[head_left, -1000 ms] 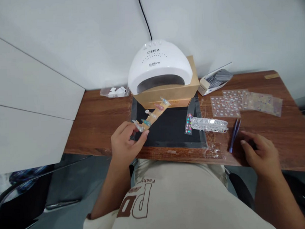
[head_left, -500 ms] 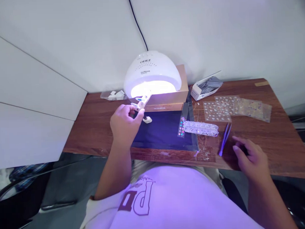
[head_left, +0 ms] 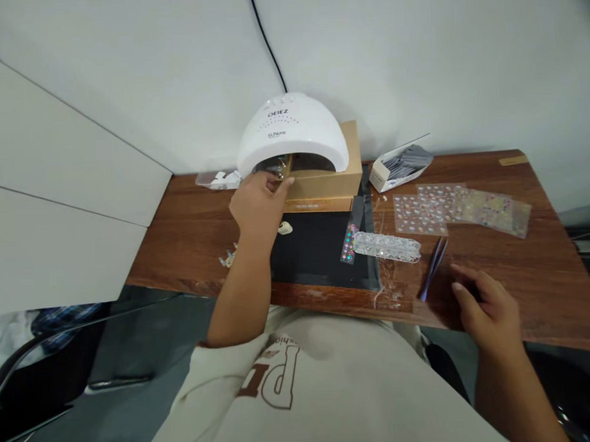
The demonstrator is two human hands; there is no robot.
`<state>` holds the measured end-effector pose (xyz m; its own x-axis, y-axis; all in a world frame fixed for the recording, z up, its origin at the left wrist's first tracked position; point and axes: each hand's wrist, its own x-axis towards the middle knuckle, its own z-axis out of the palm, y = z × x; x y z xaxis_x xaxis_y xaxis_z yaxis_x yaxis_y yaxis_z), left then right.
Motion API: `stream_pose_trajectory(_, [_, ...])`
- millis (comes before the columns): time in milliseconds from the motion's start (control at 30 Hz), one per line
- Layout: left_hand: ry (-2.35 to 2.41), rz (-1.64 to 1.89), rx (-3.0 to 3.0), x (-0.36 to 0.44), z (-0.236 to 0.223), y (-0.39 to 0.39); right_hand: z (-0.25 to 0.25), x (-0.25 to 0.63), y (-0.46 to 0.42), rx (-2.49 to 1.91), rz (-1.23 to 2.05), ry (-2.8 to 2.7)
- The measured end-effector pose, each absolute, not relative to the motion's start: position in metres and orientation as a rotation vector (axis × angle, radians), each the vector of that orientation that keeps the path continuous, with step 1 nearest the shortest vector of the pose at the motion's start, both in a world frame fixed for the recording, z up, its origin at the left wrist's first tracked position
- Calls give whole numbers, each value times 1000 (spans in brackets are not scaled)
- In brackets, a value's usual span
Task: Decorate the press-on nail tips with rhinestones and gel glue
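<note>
My left hand [head_left: 260,199] reaches into the mouth of the white nail lamp [head_left: 292,131], its fingers closed in a pinch. Between them is a strip of false nails [head_left: 279,165], mostly in shadow under the dome. The lamp is dark and stands on a cardboard box [head_left: 317,185]. More false nails [head_left: 227,257] lie on the table, partly hidden behind my left forearm. My right hand [head_left: 489,304] rests at the table's front right, thumb and index finger apart, holding nothing. Just left of it lie purple tweezers [head_left: 433,269].
A clear case of rhinestones [head_left: 387,247] lies beside a strip of coloured gems [head_left: 349,243], partly over the black mat [head_left: 316,259]. Nail sticker sheets [head_left: 420,215] and a small open box [head_left: 402,167] with grey packets are at right. A clear tray [head_left: 219,180] with white pieces stands back left.
The lamp's bright light has gone out. My left hand has moved forward and right, carrying the false nails into the lamp's mouth. My right hand has stayed put.
</note>
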<state>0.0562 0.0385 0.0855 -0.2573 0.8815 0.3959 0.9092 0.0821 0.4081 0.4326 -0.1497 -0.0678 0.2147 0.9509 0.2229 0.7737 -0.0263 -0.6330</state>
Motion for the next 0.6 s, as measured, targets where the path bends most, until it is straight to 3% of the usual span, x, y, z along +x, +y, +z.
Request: stream_pose_trajectory(600, [-1988, -1065, -1980, 51, 60, 47, -76, 436, -152, -1880, 447, -1504])
